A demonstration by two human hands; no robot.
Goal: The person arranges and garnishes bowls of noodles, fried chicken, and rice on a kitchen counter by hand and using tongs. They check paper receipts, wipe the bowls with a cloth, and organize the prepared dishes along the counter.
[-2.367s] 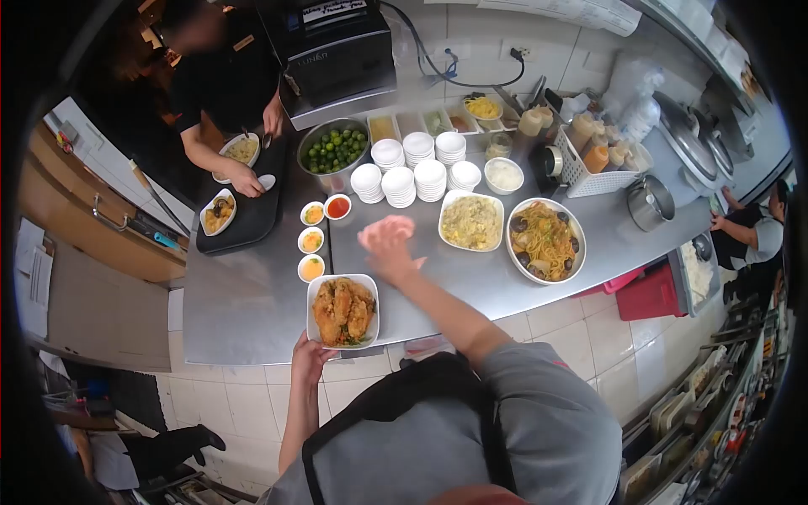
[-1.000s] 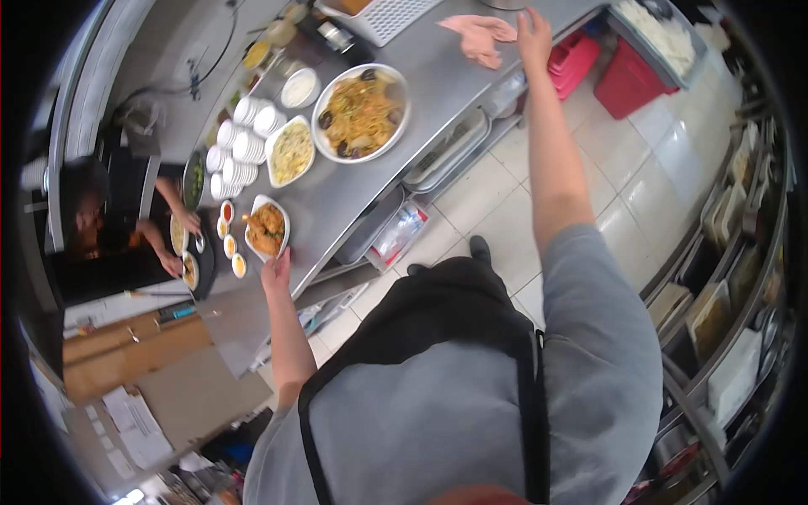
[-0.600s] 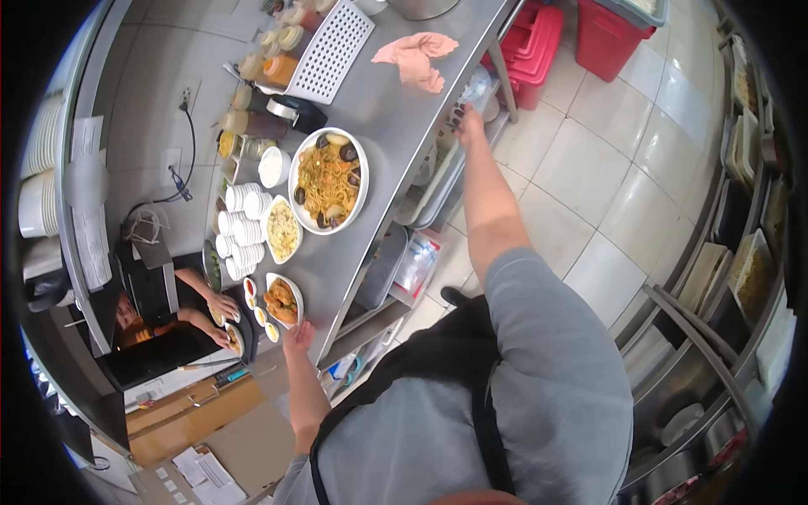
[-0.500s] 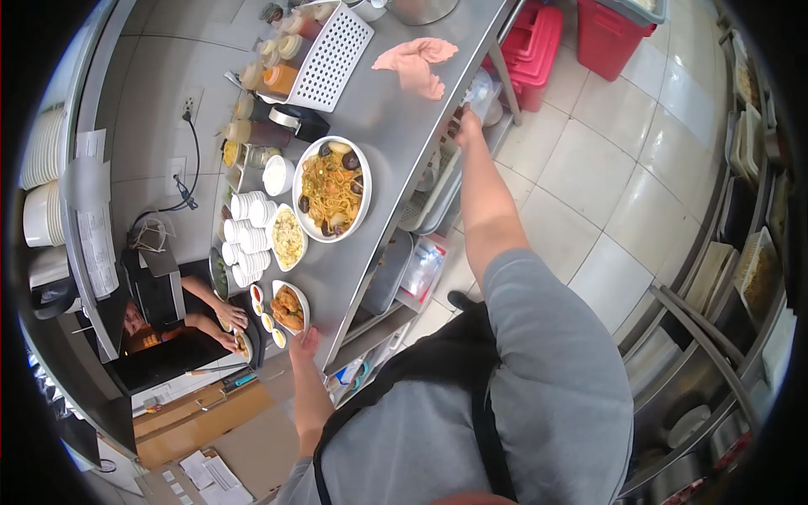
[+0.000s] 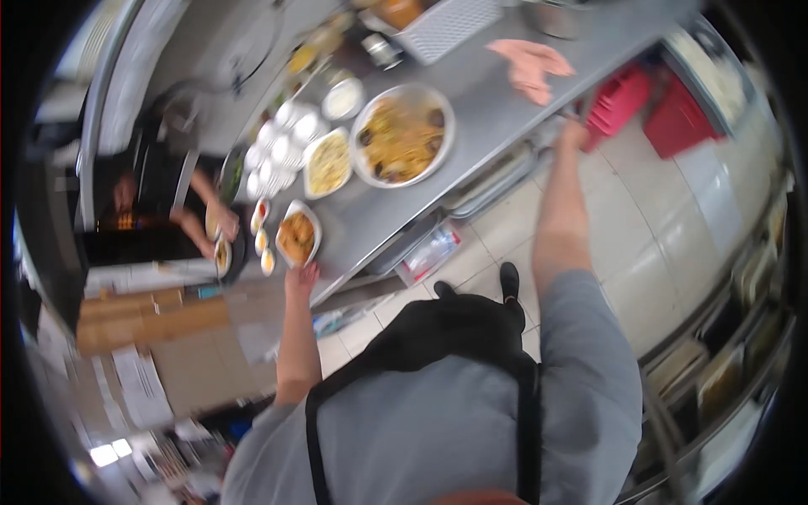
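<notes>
My left hand (image 5: 301, 276) is at the near end of a white boat-shaped dish (image 5: 315, 225) of brown fried food, its fingers closed on the rim. Beside that dish stand small white cups of red and yellow contents, one a yellow sauce cup (image 5: 268, 261). Out to the right, my right hand (image 5: 572, 133) is below the counter's front edge, by the under-shelf; motion blur hides its fingers. A large white bowl of noodles (image 5: 396, 139) and a white dish of pale fried rice (image 5: 328, 164) are farther back on the counter.
Stacked white cups (image 5: 286, 151) stand behind the dishes on the steel counter (image 5: 471, 130). A pink cloth (image 5: 532, 69) lies near a white perforated basket (image 5: 446, 29). Red bins (image 5: 680, 118) stand on the floor at right. Another person's hands (image 5: 220, 220) work through an opening at left.
The view has turned and shifted, so the counter looks more tilted. My left hand stays at the dish's near end; my right arm still reaches below the counter edge, now blurred.
</notes>
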